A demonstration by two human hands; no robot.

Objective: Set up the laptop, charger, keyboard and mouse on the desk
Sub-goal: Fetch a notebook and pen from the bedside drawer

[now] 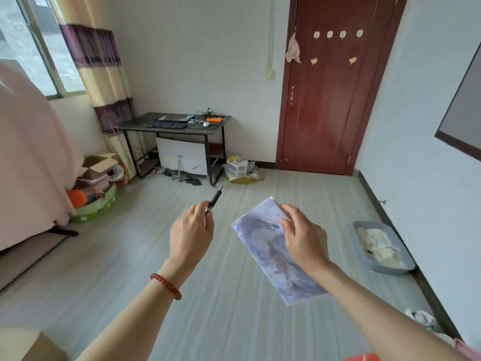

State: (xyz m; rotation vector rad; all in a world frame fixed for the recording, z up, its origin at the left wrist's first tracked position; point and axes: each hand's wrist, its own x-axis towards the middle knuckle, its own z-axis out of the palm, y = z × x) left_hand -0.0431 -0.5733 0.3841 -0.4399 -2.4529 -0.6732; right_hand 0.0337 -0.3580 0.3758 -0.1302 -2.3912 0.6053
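While the left hand (191,231) grips a slim glossy pen (214,199), the right hand (303,238) holds a flat marbled notebook (270,252).

No writing, label, brand or number can be read anywhere (the booklet (276,252) cover shows only a blurred purple pattern, and the door (335,82) stickers are plain shapes).

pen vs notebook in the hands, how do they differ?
The pen is thin, dark and rod-like; the notebook is flat, broad and pale purple with a marbled cover. The left hand holds the pen, tip pointing up toward the desk; the right hand holds the notebook by its far end, cover up. Both are carried above the floor, away from the desk.
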